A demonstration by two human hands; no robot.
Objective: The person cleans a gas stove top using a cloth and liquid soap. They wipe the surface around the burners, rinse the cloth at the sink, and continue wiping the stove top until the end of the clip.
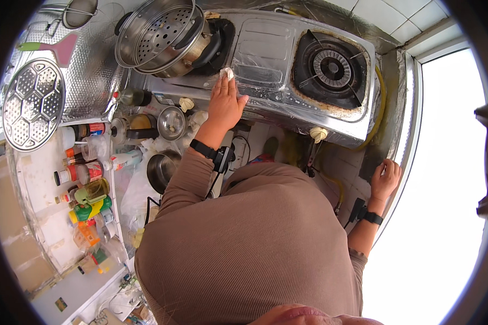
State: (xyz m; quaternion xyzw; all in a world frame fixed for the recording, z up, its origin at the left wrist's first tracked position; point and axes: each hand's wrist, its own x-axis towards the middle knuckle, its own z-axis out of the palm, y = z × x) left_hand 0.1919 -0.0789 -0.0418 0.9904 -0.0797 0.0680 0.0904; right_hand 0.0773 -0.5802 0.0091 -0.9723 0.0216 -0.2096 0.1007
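My left hand (224, 100) lies palm down at the front edge of a steel two-burner gas stove (262, 53), its fingertips pressing a small white wad (227, 73) of tissue or cloth onto the top. Whitish wet streaks and drops mark the metal around it. Just beyond those fingers, a steel steamer pot (162, 40) with a perforated insert stands on the left burner. The right burner (333, 68) is bare, with rust-brown grime round its pan. Off to the right, my right hand (385, 178) rests with curled fingers by the window frame (410, 150); nothing shows in it.
A perforated steamer plate (34, 105) and a pink-and-green spatula (61, 48) lie on the foil-covered counter at left. Below are a glass kettle (134, 128), a steel bowl (172, 123), a steel pot (162, 171) and several bottles and jars. A yellow hose (380, 109) runs past the stove's right end.
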